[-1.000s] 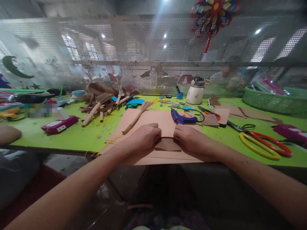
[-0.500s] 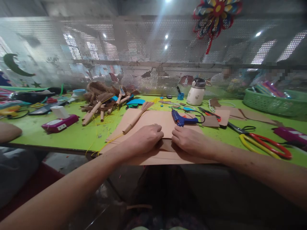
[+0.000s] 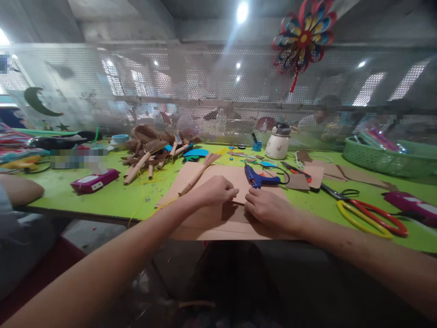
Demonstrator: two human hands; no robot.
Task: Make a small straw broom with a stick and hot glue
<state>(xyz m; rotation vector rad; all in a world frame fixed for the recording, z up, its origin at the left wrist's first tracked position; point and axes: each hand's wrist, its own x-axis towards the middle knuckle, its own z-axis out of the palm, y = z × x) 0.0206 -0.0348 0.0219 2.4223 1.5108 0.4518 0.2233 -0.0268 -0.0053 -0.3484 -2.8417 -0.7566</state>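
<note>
A small piece of brown paper (image 3: 235, 214) lies over larger brown sheets (image 3: 201, 230) at the table's front edge. My right hand (image 3: 268, 208) has its fingers closed on the small piece's right side. Just left of it, my left hand (image 3: 216, 190) is raised a little above the paper, fingers curled and thumb near them; whether anything is between them is hidden. A blue glue gun (image 3: 261, 177) lies on the sheets beyond my right hand. A rolled paper stick with a fringed end (image 3: 194, 177) rests beyond my left forearm.
Large scissors (image 3: 367, 212) with red and yellow handles lie at right. A green basket (image 3: 375, 159) and a white bottle (image 3: 277, 146) stand behind. Fringed paper rolls (image 3: 139, 168) are piled back left, near a purple power strip (image 3: 94, 181). Another person's arm (image 3: 22, 190) rests at far left.
My left hand has lifted and moved slightly away from me, off the paper's edge. The right hand stays on the small piece. The view has tilted upward.
</note>
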